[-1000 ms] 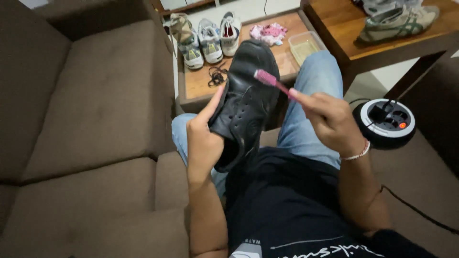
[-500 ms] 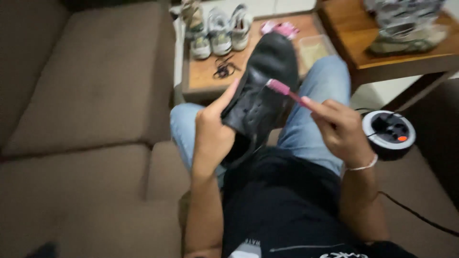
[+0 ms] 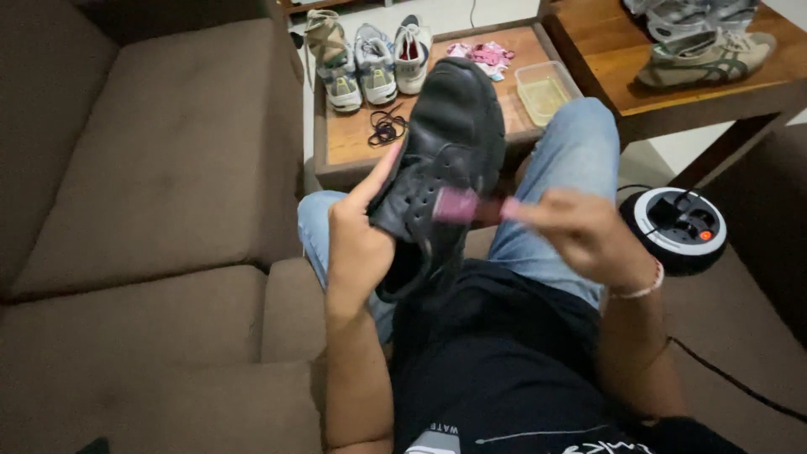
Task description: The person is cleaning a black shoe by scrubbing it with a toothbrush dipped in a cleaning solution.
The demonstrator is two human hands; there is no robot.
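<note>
The brown sofa (image 3: pixel 151 193) fills the left half of the view; the person sits on it, with jeans-clad legs (image 3: pixel 580 160) extended toward the furniture ahead.

A low wooden tabletop (image 3: pixel 353 139) stands directly ahead of the knees. A second, darker wooden tabletop (image 3: pixel 622 67) stands to its right, at the upper right of the view.

The black leather shoe (image 3: pixel 445 143) is raised above the lap, in front of the near tabletop, toe pointing away from the person and laced upper facing right.

The left hand (image 3: pixel 357 244) is closed around the heel end of the black leather shoe from the left side, thumb extended up along the shoe's edge. The right hand (image 3: pixel 580 231) is closed on the handle of a pink brush (image 3: pixel 462 204); the hand is motion-blurred, so the individual finger positions cannot be told. The brush head lies against the upper of the shoe near the lace eyelets.

A round black-and-white appliance (image 3: pixel 677 227) sits on the floor to the right of the right leg, with a cable attached.

On the near tabletop: three light sneakers (image 3: pixel 370 55) stand side by side at the far edge; a clear plastic tray (image 3: pixel 545 88) lies at the right edge; a pink cloth (image 3: pixel 483 55) lies behind the shoe's toe; a black lace bundle (image 3: pixel 387 130) lies just beside the shoe's left side.

On the darker tabletop, a beige sneaker with dark stripes (image 3: pixel 706 55) rests on its sole.
</note>
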